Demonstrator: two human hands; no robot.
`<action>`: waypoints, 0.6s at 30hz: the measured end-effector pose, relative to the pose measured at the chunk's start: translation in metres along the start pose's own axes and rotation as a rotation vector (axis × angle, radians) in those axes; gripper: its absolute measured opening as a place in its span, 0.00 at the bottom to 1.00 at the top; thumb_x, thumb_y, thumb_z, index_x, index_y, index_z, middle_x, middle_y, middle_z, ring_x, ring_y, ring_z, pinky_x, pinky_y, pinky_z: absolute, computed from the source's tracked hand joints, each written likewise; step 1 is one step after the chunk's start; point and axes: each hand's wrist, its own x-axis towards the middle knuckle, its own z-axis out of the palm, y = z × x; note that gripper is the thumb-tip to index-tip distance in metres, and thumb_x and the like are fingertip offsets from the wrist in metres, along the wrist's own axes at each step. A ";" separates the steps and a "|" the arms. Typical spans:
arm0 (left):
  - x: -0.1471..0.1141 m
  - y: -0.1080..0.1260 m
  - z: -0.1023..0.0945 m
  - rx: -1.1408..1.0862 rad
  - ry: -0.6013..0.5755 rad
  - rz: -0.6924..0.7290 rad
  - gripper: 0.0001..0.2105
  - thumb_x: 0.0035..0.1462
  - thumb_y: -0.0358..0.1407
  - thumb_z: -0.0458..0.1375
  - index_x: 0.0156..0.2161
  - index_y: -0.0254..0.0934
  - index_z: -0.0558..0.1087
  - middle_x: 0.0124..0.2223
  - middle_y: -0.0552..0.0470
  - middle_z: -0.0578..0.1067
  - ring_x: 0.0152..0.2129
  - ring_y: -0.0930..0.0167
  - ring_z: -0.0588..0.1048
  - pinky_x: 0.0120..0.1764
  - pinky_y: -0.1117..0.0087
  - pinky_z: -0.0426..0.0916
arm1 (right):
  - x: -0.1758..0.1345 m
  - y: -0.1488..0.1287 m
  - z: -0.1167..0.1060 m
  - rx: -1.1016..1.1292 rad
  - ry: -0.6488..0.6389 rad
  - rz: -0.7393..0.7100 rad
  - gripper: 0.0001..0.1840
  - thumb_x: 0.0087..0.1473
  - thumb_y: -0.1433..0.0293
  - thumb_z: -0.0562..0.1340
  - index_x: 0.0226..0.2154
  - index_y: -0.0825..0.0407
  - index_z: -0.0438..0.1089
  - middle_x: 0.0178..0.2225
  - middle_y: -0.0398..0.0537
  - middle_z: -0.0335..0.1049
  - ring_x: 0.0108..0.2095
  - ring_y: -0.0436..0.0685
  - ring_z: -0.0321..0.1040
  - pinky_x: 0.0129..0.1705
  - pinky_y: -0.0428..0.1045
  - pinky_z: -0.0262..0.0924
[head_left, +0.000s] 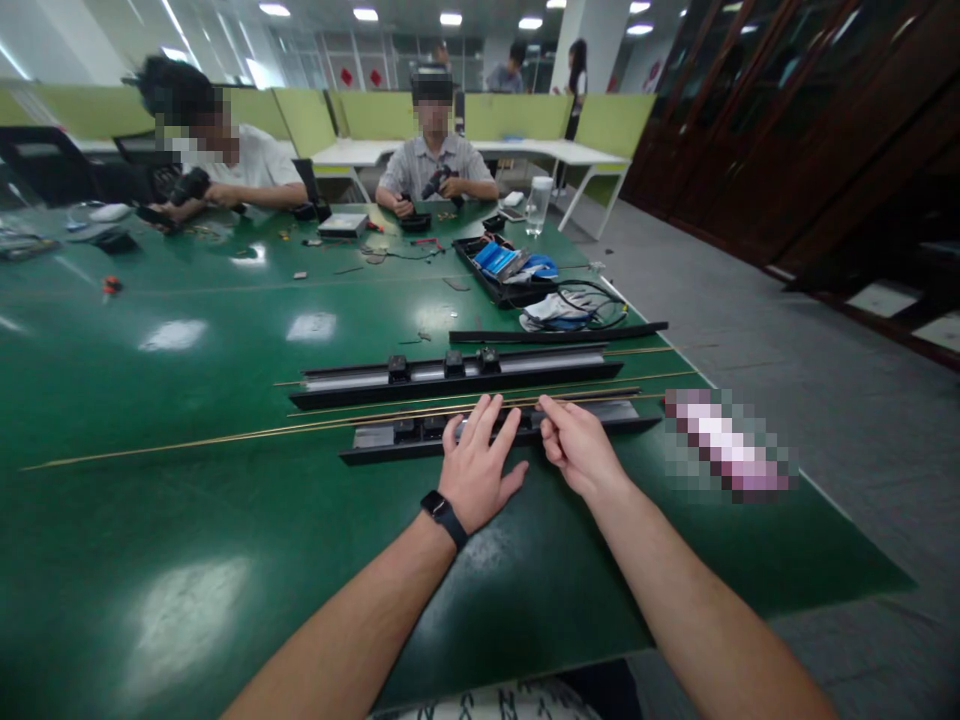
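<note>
My left hand (478,468), wearing a black watch, lies with fingers spread over the nearer black channel rail (375,456) and the rods along it. Beside it, my right hand (581,448) is closed, its thumb and index finger pinching at a thin golden rod (187,443). That rod reaches far out to the left over the green table. The nearer rail has a pale inner strip and small black blocks, partly hidden by my hands. A second black rail (457,393) lies parallel behind it, with several black blocks standing in it.
Beyond the rails lie a black strip (559,334), a pale cloth glove (559,312) and a black tray (491,287) with blue items. A blurred pink item (724,440) rests at right, near the table edge. Two people with power tools sit across the table.
</note>
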 end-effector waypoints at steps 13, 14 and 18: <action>-0.001 0.000 0.002 0.003 0.009 -0.008 0.32 0.61 0.48 0.56 0.68 0.44 0.58 0.72 0.45 0.53 0.68 0.59 0.53 0.64 0.52 0.49 | -0.001 0.001 0.001 0.017 0.017 -0.008 0.20 0.48 0.56 0.72 0.32 0.52 0.66 0.16 0.36 0.63 0.08 0.43 0.50 0.08 0.39 0.37; -0.001 0.000 0.002 0.001 0.011 -0.007 0.32 0.61 0.48 0.56 0.68 0.44 0.58 0.72 0.45 0.53 0.68 0.59 0.53 0.64 0.52 0.49 | -0.001 0.001 0.001 0.019 0.017 -0.008 0.20 0.48 0.56 0.72 0.32 0.52 0.66 0.16 0.36 0.63 0.08 0.43 0.50 0.08 0.39 0.37; 0.000 0.000 0.002 -0.002 0.007 -0.003 0.33 0.60 0.48 0.57 0.68 0.43 0.57 0.72 0.44 0.53 0.68 0.59 0.53 0.63 0.51 0.49 | -0.002 0.001 0.002 0.028 0.023 -0.018 0.19 0.49 0.57 0.71 0.32 0.53 0.67 0.16 0.36 0.63 0.08 0.43 0.50 0.08 0.39 0.37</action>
